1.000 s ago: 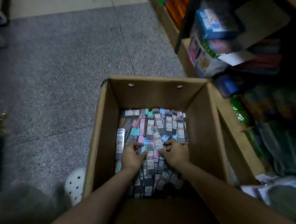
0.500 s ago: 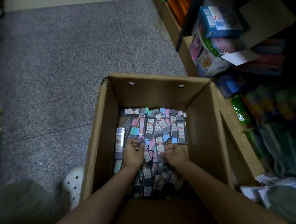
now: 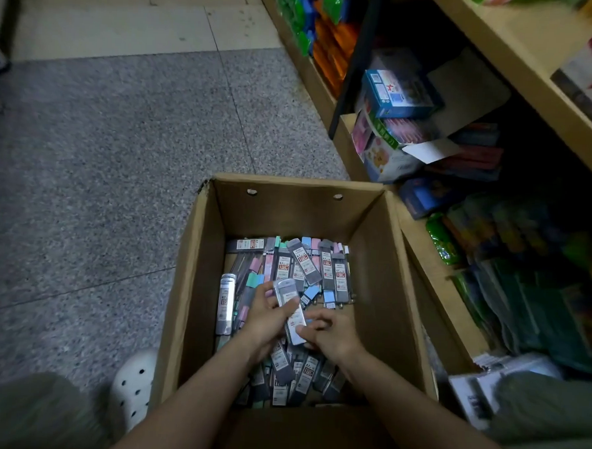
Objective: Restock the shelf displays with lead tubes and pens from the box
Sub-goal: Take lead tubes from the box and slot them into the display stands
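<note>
A stationery shop — wooden shelves (image 3: 522,61) from 12 to 3 o'clock are packed with boxed goods (image 3: 396,92) and bright packets (image 3: 327,30). A carton (image 3: 195,281) of lead tubes (image 3: 323,267) stands on the speckled floor (image 3: 114,139) at 6 — stock beside the displays.

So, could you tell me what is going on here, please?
A person is crouched over a cardboard box on the floor beside the shelves. The box is partly filled with a loose pile of lead tubes. The left hand grips one tube lifted off the pile, and the right hand pinches its lower end. Nothing from the box has reached the shelf yet in this view.
</note>
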Tool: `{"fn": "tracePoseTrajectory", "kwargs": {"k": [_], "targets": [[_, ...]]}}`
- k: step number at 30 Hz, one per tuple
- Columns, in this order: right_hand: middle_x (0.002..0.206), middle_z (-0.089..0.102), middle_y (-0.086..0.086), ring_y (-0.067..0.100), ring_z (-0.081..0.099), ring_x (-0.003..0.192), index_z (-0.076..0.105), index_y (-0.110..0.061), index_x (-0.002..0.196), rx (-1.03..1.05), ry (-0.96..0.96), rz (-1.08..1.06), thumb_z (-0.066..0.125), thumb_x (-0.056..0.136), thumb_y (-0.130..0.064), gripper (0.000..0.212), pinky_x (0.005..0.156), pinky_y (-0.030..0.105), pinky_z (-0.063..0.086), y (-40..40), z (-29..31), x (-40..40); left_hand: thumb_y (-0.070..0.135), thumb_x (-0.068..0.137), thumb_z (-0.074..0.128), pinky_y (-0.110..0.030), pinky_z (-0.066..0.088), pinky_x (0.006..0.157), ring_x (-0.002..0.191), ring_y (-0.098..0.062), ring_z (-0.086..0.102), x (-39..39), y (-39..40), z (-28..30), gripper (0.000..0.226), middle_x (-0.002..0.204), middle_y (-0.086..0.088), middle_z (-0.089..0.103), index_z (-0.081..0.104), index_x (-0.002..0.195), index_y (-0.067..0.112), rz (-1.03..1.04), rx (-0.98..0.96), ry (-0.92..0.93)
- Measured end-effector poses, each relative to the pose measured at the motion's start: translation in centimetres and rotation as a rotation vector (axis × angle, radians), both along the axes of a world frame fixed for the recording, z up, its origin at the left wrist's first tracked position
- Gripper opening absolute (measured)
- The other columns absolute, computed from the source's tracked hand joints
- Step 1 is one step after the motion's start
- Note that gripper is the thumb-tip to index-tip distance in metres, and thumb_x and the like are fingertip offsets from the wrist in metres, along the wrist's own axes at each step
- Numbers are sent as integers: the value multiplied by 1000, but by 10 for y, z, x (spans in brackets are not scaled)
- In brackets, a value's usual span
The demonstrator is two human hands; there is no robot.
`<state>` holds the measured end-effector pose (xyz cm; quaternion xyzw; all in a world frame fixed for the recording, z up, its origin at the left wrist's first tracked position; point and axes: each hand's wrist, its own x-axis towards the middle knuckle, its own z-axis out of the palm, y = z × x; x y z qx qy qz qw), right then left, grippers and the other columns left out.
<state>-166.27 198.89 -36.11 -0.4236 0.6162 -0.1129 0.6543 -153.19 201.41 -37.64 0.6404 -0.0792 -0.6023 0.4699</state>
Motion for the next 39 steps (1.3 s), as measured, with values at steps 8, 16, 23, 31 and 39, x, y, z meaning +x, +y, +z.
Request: {"fn": "tracePoseTrajectory", "kwargs": {"k": [8, 16, 23, 31, 39], "targets": [[105, 70, 5, 12, 62, 90, 69, -8, 112, -191, 329, -3, 64, 92, -14, 21, 63, 12, 47, -32, -15, -3, 1, 93, 59, -25, 54, 52, 81, -16, 70, 12, -9, -12, 40, 104, -8, 71, 44, 122, 24, 118, -25, -62], [107, 61, 7, 18, 57, 81, 46, -19, 124, -125, 483, -152, 74, 86, -23, 47, 55, 23, 45, -46, -46, 33, -2, 90, 61, -37, 58, 73, 93, -23, 68, 15, -9, -31, 49, 108, -11, 68, 43, 129, 22, 160, 16, -131], [100, 60, 5, 13, 55, 73, 52, -19, 119, -158, 467, -238, 67, 90, -11, 33, 42, 16, 36, -49, -55, 21, 1, 88, 65, -36, 59, 72, 89, -19, 68, 9, -12, -33, 50, 105, -7, 68, 45, 130, 21, 110, 18, -171], [70, 52, -7, 21, 58, 80, 54, -14, 108, -516, 437, -176, 62, 91, -7, 20, 69, 24, 37, -46, 10, -13, 4, 86, 69, -36, 51, 95, 104, -23, 61, 6, -31, 14, 50, 127, -16, 60, 45, 129, 14, -81, -124, -364], [83, 60, -8, 16, 61, 80, 53, -22, 110, -1064, 290, 28, 63, 87, -6, 30, 70, 28, 44, -73, 191, -33, -9, 83, 66, -6, 47, 60, 71, 6, 58, 6, -101, 171, 49, 90, 4, 60, 45, 126, 2, -485, -578, -617]]}}
